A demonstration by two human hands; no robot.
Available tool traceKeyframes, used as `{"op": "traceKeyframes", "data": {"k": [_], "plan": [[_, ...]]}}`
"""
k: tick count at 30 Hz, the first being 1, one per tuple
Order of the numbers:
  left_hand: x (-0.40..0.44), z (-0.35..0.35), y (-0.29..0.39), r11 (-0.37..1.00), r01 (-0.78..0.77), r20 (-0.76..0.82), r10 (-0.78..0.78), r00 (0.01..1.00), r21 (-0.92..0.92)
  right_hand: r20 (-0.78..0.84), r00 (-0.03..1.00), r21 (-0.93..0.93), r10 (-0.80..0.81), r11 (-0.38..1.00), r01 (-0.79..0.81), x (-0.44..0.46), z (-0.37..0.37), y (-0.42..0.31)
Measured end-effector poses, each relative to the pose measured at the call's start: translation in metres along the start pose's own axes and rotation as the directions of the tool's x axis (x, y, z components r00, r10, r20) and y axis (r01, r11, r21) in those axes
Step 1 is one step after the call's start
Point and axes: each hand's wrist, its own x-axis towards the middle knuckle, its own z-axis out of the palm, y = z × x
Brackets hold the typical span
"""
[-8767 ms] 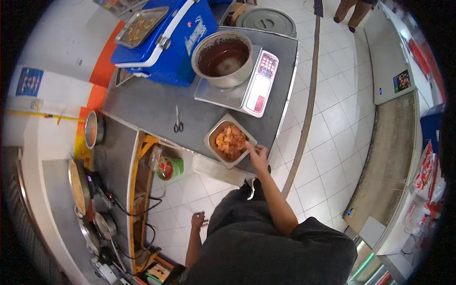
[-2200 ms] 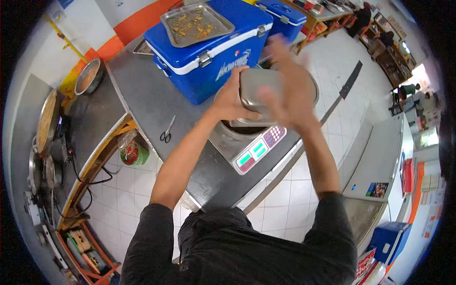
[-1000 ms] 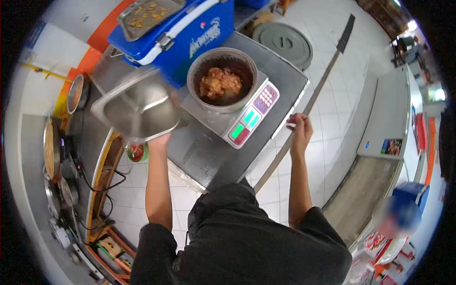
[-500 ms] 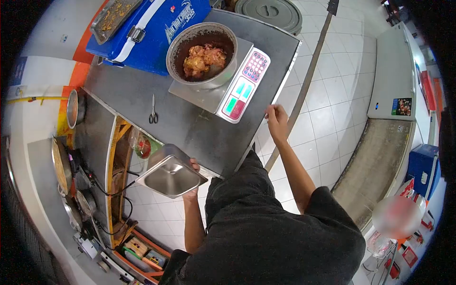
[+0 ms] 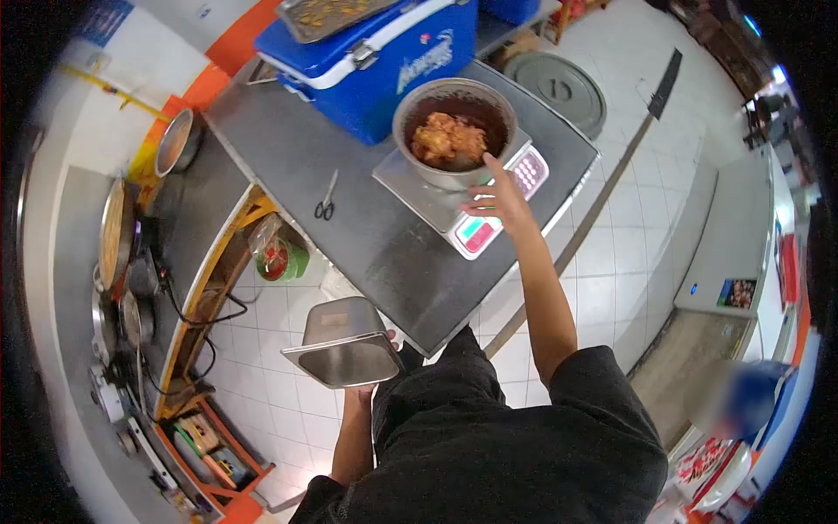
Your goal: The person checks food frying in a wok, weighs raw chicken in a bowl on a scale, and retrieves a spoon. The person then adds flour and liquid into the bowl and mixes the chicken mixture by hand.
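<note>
My left hand (image 5: 363, 388) grips the rim of an emptied metal container (image 5: 342, 342), which hangs tilted beside the table's front edge. Over the right side of the digital scale (image 5: 470, 236) reaches my right hand (image 5: 504, 197), fingers apart and holding nothing, close to the pot's rim. A round metal pot (image 5: 410, 155) stands on the scale's plate, with orange-brown marinated pieces (image 5: 447, 138) inside. Scissors (image 5: 326, 203) lie on the dark table (image 5: 393, 271) left of the scale.
A blue cooler (image 5: 367, 100) carries a metal tray (image 5: 327, 19) at the table's back. Beyond the table is a grey lidded bin (image 5: 559, 92). A green bucket (image 5: 292, 264) sits below the left edge, with pans (image 5: 113, 231) farther left and a white freezer (image 5: 733, 227) at right.
The pieces went from the metal container into the pot. My left hand has lowered the container beside the table. My right hand has moved from the table's right edge to the pot and scale.
</note>
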Motion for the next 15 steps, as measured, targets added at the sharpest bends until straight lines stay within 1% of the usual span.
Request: {"op": "traceKeyframes", "data": {"k": [1, 2, 3, 5, 6, 7, 9, 11, 13, 15], "plan": [[-0.005, 0.001, -0.001, 0.999, -0.025, -0.014, 0.024, 1.0, -0.031, -0.001, 1.0, -0.095, -0.006, 0.995, 0.006, 0.002, -0.001, -0.003], [-0.014, 0.003, -0.002, 0.997, -0.069, -0.067, 0.068, 0.995, -0.016, 0.088, 0.996, -0.095, -0.024, 0.995, 0.032, 0.005, -0.006, -0.001], [-0.019, 0.011, -0.002, 0.994, -0.11, -0.051, 0.108, 0.993, -0.025, 0.183, 0.982, -0.096, -0.043, 0.994, 0.061, 0.011, -0.01, 0.003], [-0.03, 0.02, 0.004, 0.994, -0.075, -0.074, 0.081, 0.994, 0.082, 0.177, 0.983, -0.019, 0.038, 0.999, -0.036, 0.026, -0.008, 0.002], [-0.038, 0.017, 0.009, 0.989, -0.129, -0.051, 0.133, 0.99, 0.074, 0.127, 0.991, -0.021, 0.035, 0.999, -0.033, 0.026, 0.0, 0.001], [-0.056, 0.01, 0.018, 0.977, -0.201, -0.064, 0.206, 0.977, 0.071, 0.074, 0.997, -0.023, 0.028, 0.999, -0.027, 0.023, 0.005, 0.001], [-0.076, -0.002, 0.03, 0.943, -0.326, -0.086, 0.331, 0.94, 0.06, 0.121, 0.992, 0.055, 0.045, 0.997, -0.052, 0.036, 0.0, 0.004], [-0.105, -0.016, 0.048, 0.905, -0.423, -0.113, 0.426, 0.897, 0.053, 0.219, 0.976, 0.12, 0.019, 0.992, -0.046, 0.037, 0.003, 0.004], [-0.14, -0.033, 0.066, 0.865, -0.499, -0.148, 0.499, 0.854, 0.041, 0.175, 0.977, 0.1, -0.119, 0.99, 0.103, 0.01, 0.031, 0.007], [-0.179, -0.057, 0.081, 0.823, -0.568, -0.188, 0.562, 0.805, 0.028, 0.233, 0.97, 0.294, -0.065, 0.956, -0.007, 0.016, 0.036, 0.026]]}}
